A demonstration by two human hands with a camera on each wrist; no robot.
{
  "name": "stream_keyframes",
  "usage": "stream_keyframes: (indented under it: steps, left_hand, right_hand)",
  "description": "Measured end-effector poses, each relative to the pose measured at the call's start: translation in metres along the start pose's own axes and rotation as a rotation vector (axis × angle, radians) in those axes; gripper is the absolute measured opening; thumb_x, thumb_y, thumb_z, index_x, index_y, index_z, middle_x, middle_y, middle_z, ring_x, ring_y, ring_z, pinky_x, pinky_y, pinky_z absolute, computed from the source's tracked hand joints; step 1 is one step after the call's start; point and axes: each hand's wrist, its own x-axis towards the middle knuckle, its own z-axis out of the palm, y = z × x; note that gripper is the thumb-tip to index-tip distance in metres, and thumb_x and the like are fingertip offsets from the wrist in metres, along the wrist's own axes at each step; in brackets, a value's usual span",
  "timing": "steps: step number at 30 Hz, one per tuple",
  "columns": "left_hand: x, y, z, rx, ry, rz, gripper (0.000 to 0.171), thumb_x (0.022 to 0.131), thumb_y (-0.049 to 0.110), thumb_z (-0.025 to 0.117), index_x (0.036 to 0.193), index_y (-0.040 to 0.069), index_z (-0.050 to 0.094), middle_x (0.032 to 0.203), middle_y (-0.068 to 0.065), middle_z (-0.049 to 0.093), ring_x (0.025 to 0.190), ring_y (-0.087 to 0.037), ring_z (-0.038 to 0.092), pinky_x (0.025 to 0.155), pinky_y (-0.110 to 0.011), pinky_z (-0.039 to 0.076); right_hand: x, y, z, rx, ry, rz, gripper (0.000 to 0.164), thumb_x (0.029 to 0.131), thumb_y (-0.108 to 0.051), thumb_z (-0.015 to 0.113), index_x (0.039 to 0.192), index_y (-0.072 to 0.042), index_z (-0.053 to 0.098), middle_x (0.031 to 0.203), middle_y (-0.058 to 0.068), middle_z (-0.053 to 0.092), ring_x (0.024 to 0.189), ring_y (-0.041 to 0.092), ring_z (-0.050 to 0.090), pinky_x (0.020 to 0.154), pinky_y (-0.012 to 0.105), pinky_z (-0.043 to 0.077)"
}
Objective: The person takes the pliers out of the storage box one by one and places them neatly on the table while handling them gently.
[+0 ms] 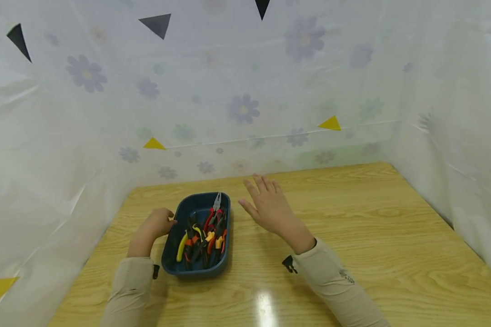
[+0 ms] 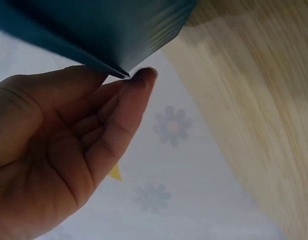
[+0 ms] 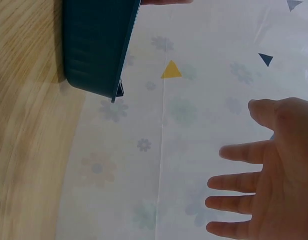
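Note:
A dark blue plastic bin stands on the table with several pliers heaped inside, their handles red, yellow, orange and black. One pair with bare metal jaws leans toward the far right corner. My left hand pinches the bin's left rim; in the left wrist view the thumb and fingers meet at the rim's edge. To the right of the bin, my right hand hovers over the table, fingers spread and holding nothing. The right wrist view shows its palm apart from the bin wall.
The wood-grain table reaches back to a white flowered curtain that hangs behind and on both sides. Yellow and black triangles mark the curtain. A black buckle dangles from the right wrist.

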Motion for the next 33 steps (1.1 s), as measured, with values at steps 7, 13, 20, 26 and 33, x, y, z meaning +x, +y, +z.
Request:
stream_keyframes:
  steps: [7,13,20,26,33]
  left_hand:
    - [-0.001,0.0,0.004,-0.079,0.004,-0.02,0.026,0.091,-0.001,0.059,0.107,-0.022,0.06,0.087,-0.029,0.067,0.065,-0.026,0.066,0.062,-0.039,0.056]
    - [0.0,0.001,0.006,-0.102,0.018,-0.033,0.025,0.09,-0.002,0.059,0.106,-0.021,0.062,0.089,-0.031,0.067,0.065,-0.027,0.066,0.062,-0.039,0.057]
    - [0.0,0.001,0.006,-0.139,-0.008,-0.081,0.027,0.093,-0.001,0.057,0.111,-0.021,0.061,0.102,-0.035,0.064,0.069,-0.029,0.068,0.063,-0.038,0.058]
    - [0.001,0.007,0.005,-0.139,-0.014,-0.101,0.028,0.093,-0.001,0.057,0.112,-0.02,0.061,0.106,-0.035,0.063,0.072,-0.03,0.068,0.065,-0.039,0.058]
    - [0.005,0.013,0.004,-0.11,0.005,-0.095,0.027,0.093,-0.001,0.057,0.11,-0.02,0.061,0.107,-0.035,0.063,0.079,-0.034,0.068,0.07,-0.041,0.058]
  right_hand:
    - [0.0,-0.002,0.001,0.016,-0.029,-0.003,0.062,0.103,-0.047,0.036,0.152,-0.011,0.029,0.155,0.021,0.023,0.142,0.041,0.022,0.114,0.058,0.021]
    - [0.002,-0.005,0.003,0.042,-0.035,-0.024,0.061,0.103,-0.046,0.037,0.152,-0.01,0.03,0.154,0.021,0.024,0.14,0.041,0.026,0.113,0.057,0.023]
    - [0.005,-0.007,0.006,0.055,-0.046,-0.042,0.061,0.103,-0.046,0.037,0.151,-0.009,0.031,0.153,0.022,0.027,0.139,0.04,0.029,0.113,0.055,0.025]
    - [0.007,-0.009,0.01,0.121,-0.061,-0.056,0.06,0.103,-0.042,0.039,0.15,-0.006,0.032,0.15,0.024,0.032,0.138,0.04,0.032,0.112,0.055,0.028]
    - [0.012,-0.018,0.017,0.287,-0.152,-0.027,0.06,0.103,-0.038,0.041,0.149,-0.001,0.031,0.148,0.023,0.035,0.137,0.037,0.034,0.111,0.048,0.032]
